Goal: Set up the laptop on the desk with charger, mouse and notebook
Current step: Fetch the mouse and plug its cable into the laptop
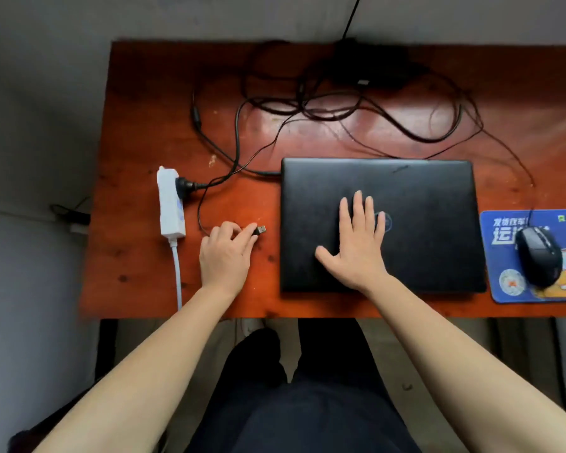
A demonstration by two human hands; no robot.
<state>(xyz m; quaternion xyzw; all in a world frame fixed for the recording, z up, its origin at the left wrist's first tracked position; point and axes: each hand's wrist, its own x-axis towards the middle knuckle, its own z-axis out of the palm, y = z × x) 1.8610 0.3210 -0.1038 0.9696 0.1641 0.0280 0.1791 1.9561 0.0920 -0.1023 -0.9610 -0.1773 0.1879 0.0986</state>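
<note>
Now, laptop: one, black, lid closed, centre of the desk; round lid logo half covered.
Right hand: flat on the lid, fingers spread, grasping nothing.
Left hand: pinching a USB plug, one.
Mouse: one, on blue mousepad cut off at right; its writing unreadable.
Charger brick: probably, dark and blurred.
Power strip: one, white, one plug in.

Both forearms are bare, with no sleeves showing. Dark trousers cover the legs at the bottom centre of the frame.
</note>
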